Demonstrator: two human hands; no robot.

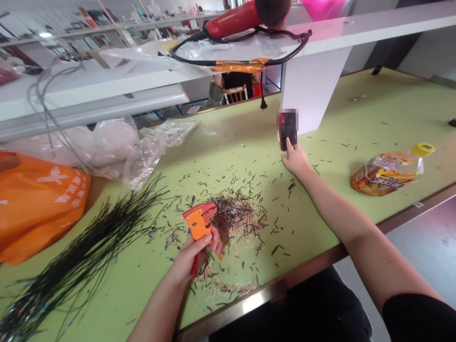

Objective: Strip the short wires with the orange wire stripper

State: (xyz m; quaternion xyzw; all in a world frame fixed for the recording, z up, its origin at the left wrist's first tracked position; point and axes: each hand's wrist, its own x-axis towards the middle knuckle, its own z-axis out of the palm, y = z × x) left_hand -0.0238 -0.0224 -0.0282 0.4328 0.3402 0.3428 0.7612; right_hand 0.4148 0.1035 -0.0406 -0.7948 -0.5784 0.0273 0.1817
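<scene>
My left hand (204, 247) is closed around the handles of an orange and red wire stripper (198, 223), its jaws tipped up and to the right. Beside the tool lies a heap of cut black wire scraps and bare copper bits (235, 213). Farther off, my right hand (296, 159) reaches out with its index finger stretched onto the lower part of a phone (289, 130). The phone leans upright against a white post, its screen partly blurred. To the left, a long bundle of thin black wires (92, 247) stretches across the green table (213, 147).
An orange bag (42, 204) and clear plastic bags (142, 156) sit at the left. A bottle with a yellow cap (388, 173) lies on the right. Overhead, a white shelf (327, 33) carries a red heat gun (235, 21); its plug hangs down. A person sits behind.
</scene>
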